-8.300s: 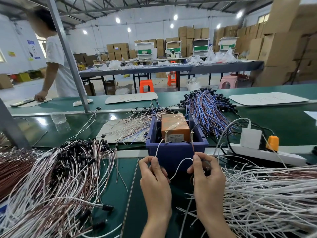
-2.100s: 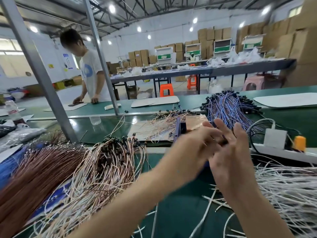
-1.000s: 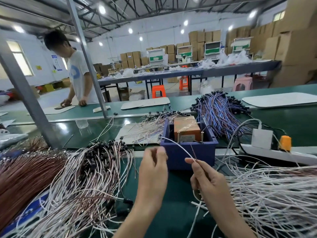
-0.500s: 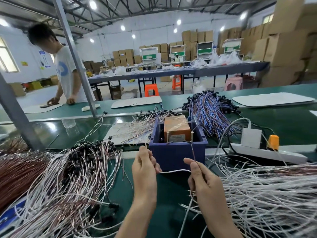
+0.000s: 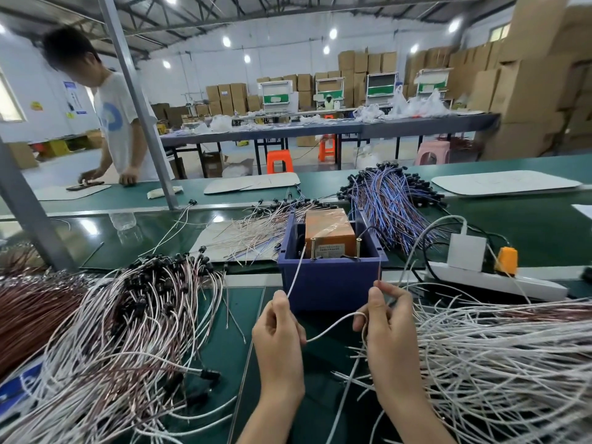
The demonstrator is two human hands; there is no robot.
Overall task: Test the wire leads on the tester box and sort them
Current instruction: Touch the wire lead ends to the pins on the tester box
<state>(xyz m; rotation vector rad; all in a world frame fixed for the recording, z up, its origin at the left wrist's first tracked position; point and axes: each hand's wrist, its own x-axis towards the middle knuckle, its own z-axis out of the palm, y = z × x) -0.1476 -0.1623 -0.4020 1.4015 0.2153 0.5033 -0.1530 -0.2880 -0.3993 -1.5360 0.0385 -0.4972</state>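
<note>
A blue tester box with an orange unit and two brass posts stands at the centre of the green table. My left hand pinches the white end of a wire lead, which points up toward the left post. My right hand pinches the lead's reddish end, pointing up toward the right post. The lead sags in a loop between my hands. Neither end touches a post.
A heap of pink-white leads with black plugs lies left, a pile of white leads right. Blue-purple leads and a white power strip lie behind. A person stands across the belt.
Both hands have lifted the lead's two ends from a flat stretch in front of the box so they point up toward the posts. The camera has swung back right from the left heap.
</note>
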